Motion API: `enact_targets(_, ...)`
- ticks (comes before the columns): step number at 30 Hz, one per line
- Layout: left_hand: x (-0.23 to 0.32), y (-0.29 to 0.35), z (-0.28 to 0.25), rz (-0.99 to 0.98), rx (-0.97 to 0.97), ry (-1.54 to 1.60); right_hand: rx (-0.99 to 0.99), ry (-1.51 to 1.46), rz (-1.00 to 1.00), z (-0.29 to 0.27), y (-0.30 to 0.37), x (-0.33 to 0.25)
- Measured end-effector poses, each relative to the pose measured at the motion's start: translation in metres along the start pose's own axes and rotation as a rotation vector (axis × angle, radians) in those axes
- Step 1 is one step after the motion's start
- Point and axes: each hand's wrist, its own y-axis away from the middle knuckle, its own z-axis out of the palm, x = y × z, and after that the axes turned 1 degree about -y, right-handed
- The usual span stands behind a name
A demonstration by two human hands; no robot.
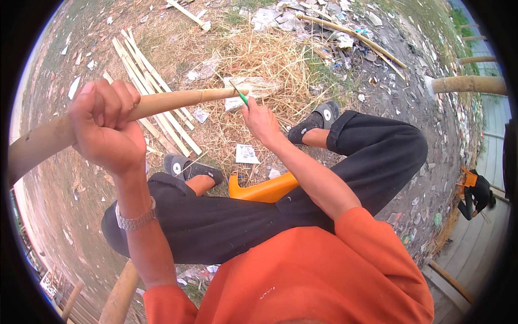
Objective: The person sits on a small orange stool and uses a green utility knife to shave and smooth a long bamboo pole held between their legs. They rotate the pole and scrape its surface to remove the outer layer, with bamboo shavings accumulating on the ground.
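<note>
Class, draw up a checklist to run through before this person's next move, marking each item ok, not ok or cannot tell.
1. Left hand closed around the bamboo pole: ok.
2. Right hand holding the green-handled tool: ok.
3. Left hand well back from the tool: ok.
4. Tool's edge biting into the pole: cannot tell, too small in view.
5. Hands gloved: not ok, both bare.

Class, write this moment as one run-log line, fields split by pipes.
left grip: around bamboo pole | right grip: holding green-handled tool at pole's far end | ground: pale strips, straw
</note>
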Motion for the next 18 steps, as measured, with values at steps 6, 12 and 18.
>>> enact_targets(6, 0.002, 0.003, -0.002, -0.015, 0.007, 0.012, -0.025, -0.033, 0.038, 0.014, 0.002, 0.008)
enact_targets(12, 0.002, -0.002, 0.0, -0.013, 0.061, -0.007, -0.003, -0.041, 0.047, 0.022, -0.005, 0.014)
enact_targets(18, 0.001, 0.003, 0.002, -0.008, 0.041, -0.02, 0.012, 0.007, 0.024, 0.033, -0.025, 0.035)
